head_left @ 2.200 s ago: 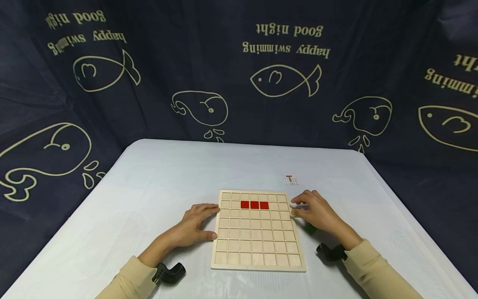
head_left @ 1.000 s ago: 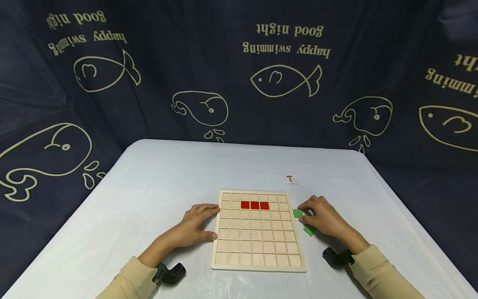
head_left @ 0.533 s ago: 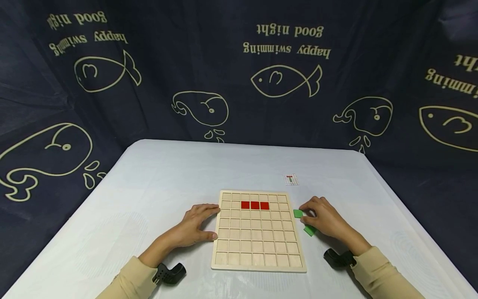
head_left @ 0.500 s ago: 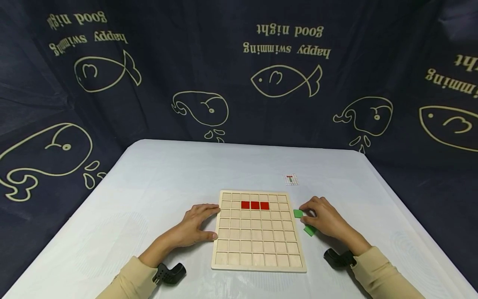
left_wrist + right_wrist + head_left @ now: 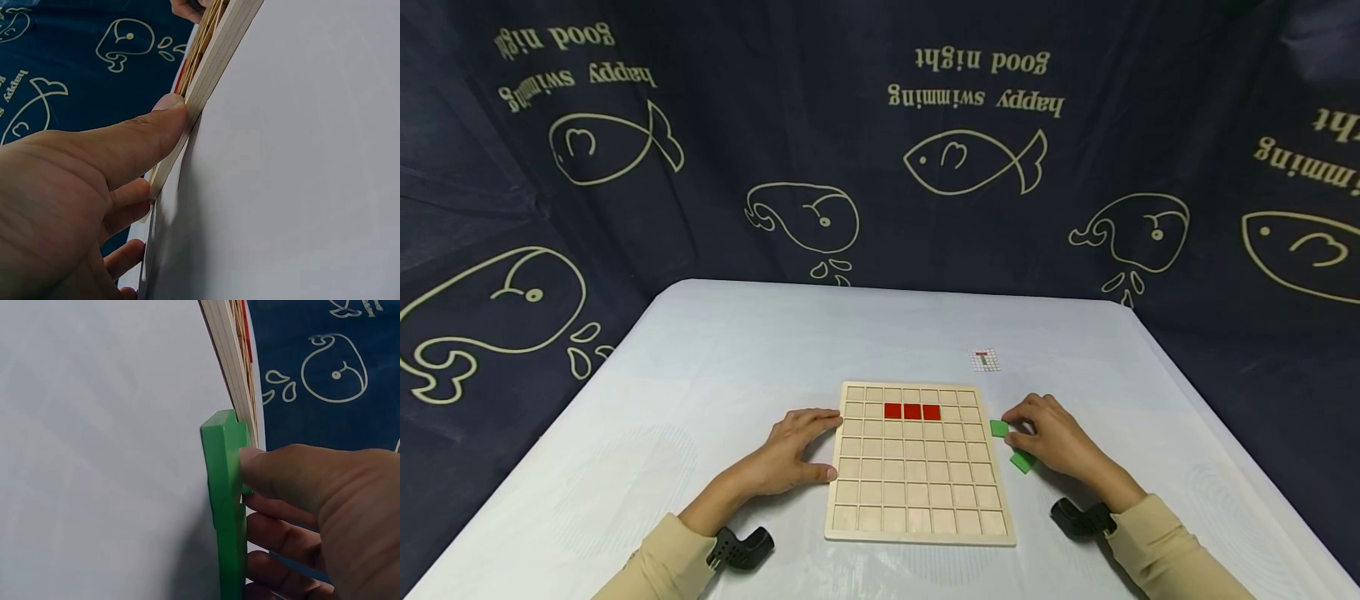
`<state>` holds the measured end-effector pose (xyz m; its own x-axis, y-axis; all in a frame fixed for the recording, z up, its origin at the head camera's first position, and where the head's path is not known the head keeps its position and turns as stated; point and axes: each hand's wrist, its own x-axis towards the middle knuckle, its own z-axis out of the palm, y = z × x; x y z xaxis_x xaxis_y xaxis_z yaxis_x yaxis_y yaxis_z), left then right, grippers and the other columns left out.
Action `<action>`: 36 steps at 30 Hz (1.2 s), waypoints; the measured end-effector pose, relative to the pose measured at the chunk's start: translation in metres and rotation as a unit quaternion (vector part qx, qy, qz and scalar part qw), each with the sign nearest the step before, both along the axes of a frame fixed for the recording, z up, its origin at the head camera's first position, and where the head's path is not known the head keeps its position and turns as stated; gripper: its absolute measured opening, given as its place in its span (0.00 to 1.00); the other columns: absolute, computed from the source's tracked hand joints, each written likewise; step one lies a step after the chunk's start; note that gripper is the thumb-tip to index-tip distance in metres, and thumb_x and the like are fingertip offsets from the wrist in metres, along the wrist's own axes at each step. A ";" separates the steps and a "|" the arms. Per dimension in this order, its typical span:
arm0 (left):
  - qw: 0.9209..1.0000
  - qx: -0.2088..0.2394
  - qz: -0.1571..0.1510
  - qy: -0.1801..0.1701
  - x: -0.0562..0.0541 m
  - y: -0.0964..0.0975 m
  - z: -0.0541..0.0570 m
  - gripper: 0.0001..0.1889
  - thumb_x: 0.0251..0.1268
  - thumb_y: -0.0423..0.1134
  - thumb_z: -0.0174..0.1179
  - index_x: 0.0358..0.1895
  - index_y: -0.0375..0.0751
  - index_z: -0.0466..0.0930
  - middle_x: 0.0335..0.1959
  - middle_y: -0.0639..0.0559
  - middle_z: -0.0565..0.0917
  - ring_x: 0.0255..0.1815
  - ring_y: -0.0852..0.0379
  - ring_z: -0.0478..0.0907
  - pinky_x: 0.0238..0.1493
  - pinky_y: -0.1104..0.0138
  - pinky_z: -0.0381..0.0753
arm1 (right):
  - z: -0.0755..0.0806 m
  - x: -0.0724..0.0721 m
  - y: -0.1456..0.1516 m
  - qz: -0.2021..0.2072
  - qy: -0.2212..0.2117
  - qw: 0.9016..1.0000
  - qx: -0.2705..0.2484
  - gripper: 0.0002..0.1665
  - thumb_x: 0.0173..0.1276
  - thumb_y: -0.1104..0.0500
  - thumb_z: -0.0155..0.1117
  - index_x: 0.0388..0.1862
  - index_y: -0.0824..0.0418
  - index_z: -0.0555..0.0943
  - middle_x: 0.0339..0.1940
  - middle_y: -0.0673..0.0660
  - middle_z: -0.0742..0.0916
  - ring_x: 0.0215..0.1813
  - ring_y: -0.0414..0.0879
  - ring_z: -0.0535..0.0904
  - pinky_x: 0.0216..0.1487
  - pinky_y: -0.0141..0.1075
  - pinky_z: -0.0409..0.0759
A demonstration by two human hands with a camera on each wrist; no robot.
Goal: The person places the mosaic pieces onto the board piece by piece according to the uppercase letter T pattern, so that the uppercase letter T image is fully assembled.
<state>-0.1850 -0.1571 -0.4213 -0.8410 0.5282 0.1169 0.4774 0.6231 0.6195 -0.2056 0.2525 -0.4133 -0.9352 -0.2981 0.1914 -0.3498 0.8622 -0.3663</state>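
My left hand [image 5: 792,454] rests at the left edge of a pale wooden grid board [image 5: 914,527], thumb and fingers spread and fairly straight against its rim. In the left wrist view the thumb [image 5: 140,140] touches the board's side. Three red square tiles [image 5: 912,412] lie side by side in the board's second row from the far edge. Right of the board, my right hand [image 5: 1051,435] has thumb and index finger around a green tile [image 5: 999,428]. More green tiles [image 5: 1022,462] lie just below, partly under the hand. The right wrist view has the thumb tip against green [image 5: 225,450].
A small card [image 5: 984,360] with a red and green T pattern on a grid lies beyond the board's far right corner. The white-covered table [image 5: 760,342] extends around the board. A dark curtain [image 5: 880,233] with fish and whale drawings hangs behind it.
Since the earliest frame my right hand has shifted right and slightly nearer, away from the board's edge, showing the green tiles. It stays almost still afterwards. The left hand and red tiles keep their places.
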 end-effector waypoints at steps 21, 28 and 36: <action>1.000 0.001 0.000 0.001 0.000 0.000 0.000 0.37 0.52 0.47 0.68 0.67 0.39 0.66 0.69 0.46 0.66 0.70 0.41 0.56 0.65 0.41 0.52 | 0.001 0.000 0.000 -0.013 0.004 1.000 -0.019 0.11 0.57 0.58 0.69 0.39 0.57 0.85 0.33 0.48 0.82 0.36 0.41 0.68 0.34 0.33 0.65; 1.000 -0.001 0.000 0.002 0.000 0.000 0.000 0.37 0.52 0.47 0.68 0.67 0.39 0.66 0.69 0.46 0.66 0.70 0.42 0.56 0.65 0.42 0.52 | 0.005 -0.001 -0.004 -0.013 0.017 1.000 -0.023 0.11 0.57 0.59 0.69 0.40 0.58 0.85 0.33 0.49 0.82 0.37 0.42 0.70 0.36 0.35 0.68; 1.000 0.000 -0.002 0.005 -0.001 -0.001 -0.001 0.37 0.52 0.47 0.68 0.67 0.39 0.66 0.69 0.45 0.66 0.70 0.42 0.56 0.65 0.42 0.52 | 0.008 -0.001 -0.010 0.007 0.036 0.999 -0.035 0.10 0.57 0.58 0.70 0.39 0.56 0.85 0.34 0.48 0.82 0.40 0.43 0.72 0.39 0.38 0.72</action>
